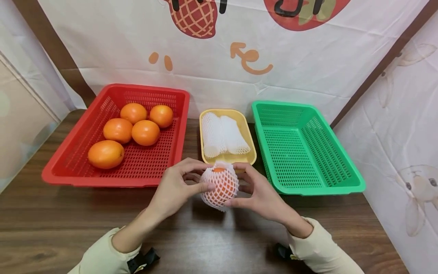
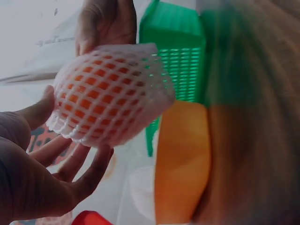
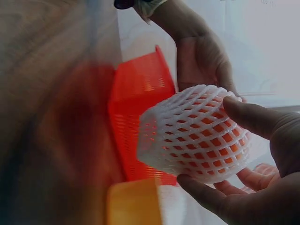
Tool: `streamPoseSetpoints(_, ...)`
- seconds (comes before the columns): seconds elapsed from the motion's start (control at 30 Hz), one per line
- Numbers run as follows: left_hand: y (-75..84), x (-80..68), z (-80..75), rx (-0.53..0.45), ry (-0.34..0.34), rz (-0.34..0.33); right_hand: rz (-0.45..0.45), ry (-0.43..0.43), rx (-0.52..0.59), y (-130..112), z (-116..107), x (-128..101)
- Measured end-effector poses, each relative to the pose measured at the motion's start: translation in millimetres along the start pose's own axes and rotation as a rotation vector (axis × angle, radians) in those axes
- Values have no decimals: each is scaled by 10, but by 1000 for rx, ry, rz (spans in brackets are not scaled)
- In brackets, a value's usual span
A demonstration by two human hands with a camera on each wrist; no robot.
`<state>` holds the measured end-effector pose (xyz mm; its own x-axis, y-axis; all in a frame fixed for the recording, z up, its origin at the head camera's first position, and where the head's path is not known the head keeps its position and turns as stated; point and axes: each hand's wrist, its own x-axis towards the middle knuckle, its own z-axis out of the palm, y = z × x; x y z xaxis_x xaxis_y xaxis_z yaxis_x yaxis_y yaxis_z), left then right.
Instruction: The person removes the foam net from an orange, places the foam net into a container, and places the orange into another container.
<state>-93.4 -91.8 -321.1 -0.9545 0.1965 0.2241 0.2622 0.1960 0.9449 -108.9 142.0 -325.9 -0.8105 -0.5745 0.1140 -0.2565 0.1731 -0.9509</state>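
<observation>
An orange wrapped in a white foam net (image 1: 220, 185) is held just above the wooden table, in front of the yellow tray (image 1: 247, 125). My left hand (image 1: 181, 186) grips its left side, thumb across the front. My right hand (image 1: 258, 190) cups its right side, thumb under the net. The left wrist view shows the netted orange (image 2: 110, 93) between the curled fingers (image 2: 70, 164) of my left hand. In the right wrist view the netted orange (image 3: 197, 133) sits against my right thumb (image 3: 253, 115).
A red basket (image 1: 85, 167) at the left holds several bare oranges (image 1: 145, 132). The yellow tray carries two white foam nets (image 1: 222, 135). A green basket (image 1: 338, 190) stands at the right. A printed cloth hangs behind.
</observation>
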Motion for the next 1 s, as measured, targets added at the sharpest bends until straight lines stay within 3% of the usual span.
streamPoseSetpoints(0.27, -140, -12, 91, 123, -40, -73, 78, -19, 41, 289, 61, -39)
streamPoseSetpoints(0.6, -303, -47, 177, 237, -42, -51, 141, -48, 23, 435, 94, -28)
streamPoseSetpoints(0.8, -329, -55, 213, 259, -24, 3, 70, -25, -64, 447, 102, -21)
streamPoseSetpoints(1.0, -322, -60, 228, 308, -7, 58, -15, 74, -136, 458, 122, -31)
